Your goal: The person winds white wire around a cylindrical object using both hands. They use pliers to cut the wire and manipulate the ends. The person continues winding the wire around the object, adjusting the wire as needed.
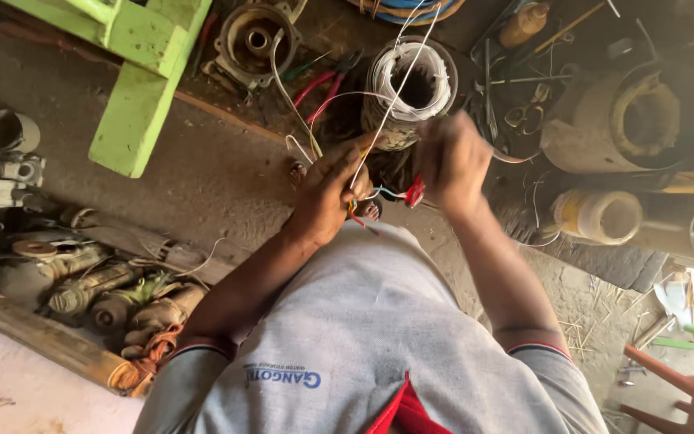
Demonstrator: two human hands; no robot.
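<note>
Just beyond both hands, stator winding (411, 84) stands upright, bore up. Left hand (327, 193) pinches white wire (395, 92), which runs up and away over the coil. Right hand (453, 161) is nearer, closed on red-sleeved lead (415, 193) between the hands.

A green metal frame (134, 80), red-handled pliers (324, 87) and rusty motor parts (98, 293) lie around.
</note>
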